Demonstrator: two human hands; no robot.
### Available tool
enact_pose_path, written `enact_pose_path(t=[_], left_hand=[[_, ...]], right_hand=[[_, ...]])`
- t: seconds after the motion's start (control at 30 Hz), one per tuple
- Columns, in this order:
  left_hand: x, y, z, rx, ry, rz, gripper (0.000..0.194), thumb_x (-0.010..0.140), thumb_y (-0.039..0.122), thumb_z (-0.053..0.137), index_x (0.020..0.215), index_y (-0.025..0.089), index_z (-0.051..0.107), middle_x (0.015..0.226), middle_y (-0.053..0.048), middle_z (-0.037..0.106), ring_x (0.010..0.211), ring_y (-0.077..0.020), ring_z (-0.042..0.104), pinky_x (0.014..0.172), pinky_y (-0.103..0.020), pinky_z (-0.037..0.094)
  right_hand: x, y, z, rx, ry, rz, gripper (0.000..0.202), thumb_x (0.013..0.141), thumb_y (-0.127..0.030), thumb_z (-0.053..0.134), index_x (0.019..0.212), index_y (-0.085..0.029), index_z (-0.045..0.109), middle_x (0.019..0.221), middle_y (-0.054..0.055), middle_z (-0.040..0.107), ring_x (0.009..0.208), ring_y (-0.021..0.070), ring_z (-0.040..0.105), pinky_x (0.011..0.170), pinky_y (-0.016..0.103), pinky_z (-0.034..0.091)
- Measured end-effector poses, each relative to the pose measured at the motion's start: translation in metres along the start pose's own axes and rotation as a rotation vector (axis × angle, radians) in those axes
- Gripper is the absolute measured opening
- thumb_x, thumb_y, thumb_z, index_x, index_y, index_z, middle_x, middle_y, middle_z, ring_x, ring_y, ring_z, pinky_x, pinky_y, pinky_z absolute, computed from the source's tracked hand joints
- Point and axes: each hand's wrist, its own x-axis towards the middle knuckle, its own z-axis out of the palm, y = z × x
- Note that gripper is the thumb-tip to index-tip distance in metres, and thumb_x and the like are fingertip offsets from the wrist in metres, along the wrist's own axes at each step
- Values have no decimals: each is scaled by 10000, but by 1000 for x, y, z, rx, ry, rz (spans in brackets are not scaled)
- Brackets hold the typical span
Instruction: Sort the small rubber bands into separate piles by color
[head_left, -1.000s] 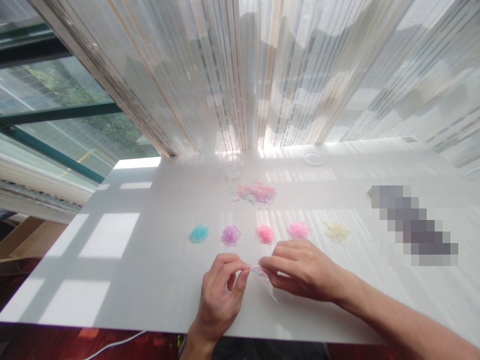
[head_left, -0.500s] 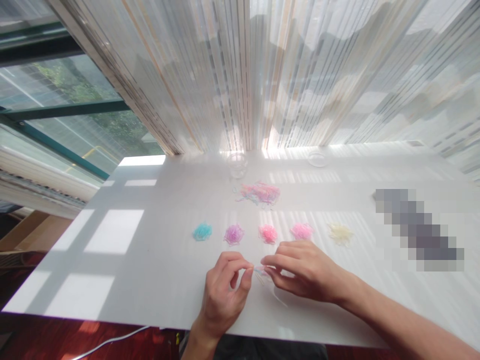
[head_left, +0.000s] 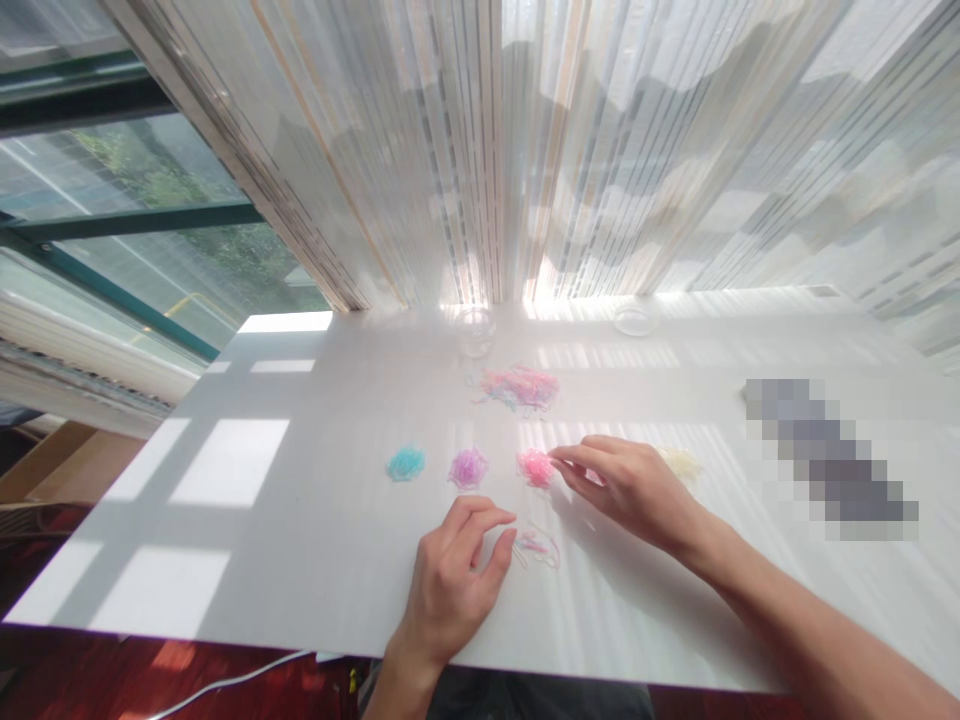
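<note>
My left hand [head_left: 457, 565] hovers over the front of the table, its thumb and forefinger apart with nothing visible between them. Just right of its fingertips lies a small loose cluster of thin pastel elastic bands [head_left: 536, 545]. My right hand [head_left: 619, 485] reaches to the right edge of the coral-pink band pile [head_left: 535, 468], fingertips close together; whatever they hold is too small to make out. Beneath that hand, the light-pink pile [head_left: 594, 475] is mostly hidden. The pale-yellow pile [head_left: 681, 463] shows partly behind it. Left of the coral pile are a purple pile [head_left: 468, 467] and a turquoise pile [head_left: 405, 463].
Farther back on the white table [head_left: 315, 560] lies a larger mixed-colour heap of bands [head_left: 520, 387]. Behind it stands a clear container [head_left: 475, 330], with a clear round dish [head_left: 634, 319] to the right. A pixelated dark object [head_left: 832, 460] lies at right.
My right hand has moved up from the loose cluster to the coral-pink pile, now covering most of the light-pink one. My left thumb and forefinger have parted.
</note>
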Motion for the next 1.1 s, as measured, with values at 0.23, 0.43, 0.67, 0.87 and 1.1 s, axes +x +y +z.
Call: enact_pose_path(t=[0.23,0.43,0.67,0.87,1.1], left_hand=[[3,2,0,29,-49,6,108,1001,232,610,1047,209,705,968,-47,695,575,-97,567,533,-210,516],[5,4,-1,42,-45,8,112,992,227,612,1015,206,719,956,-38,700,555,-90,565,536,-208,522],[6,5,-1,35,-53,-2,133,988,223,594,1005,205,725,945,-47,707,532,-86,528,537,-210,520],[6,6,-4,17,-136,30,334,834,69,559,1092,230,698,1017,-45,711,592,-115,583,603,-248,556],[6,8,-3,77,-178,41,398,761,66,640,1118,243,661,1013,-30,737,731,-173,666,704,-300,590]], right_hand=[[-2,0,2,-54,-87,-9,272,1041,-209,482,920,-174,723,678,24,600,586,141,524,557,264,312],[-2,1,1,-71,-114,4,264,1032,-199,485,904,-174,716,704,32,619,596,148,535,561,270,304],[-2,0,-2,-59,-96,15,240,1022,-183,501,895,-180,705,731,39,655,606,144,558,574,263,323],[0,-7,-3,54,-83,-24,219,1007,-194,525,871,-182,696,711,26,666,603,132,564,590,258,348],[1,-30,-5,259,-435,-86,181,917,-179,650,736,-173,646,687,-5,624,595,111,532,574,248,331]])
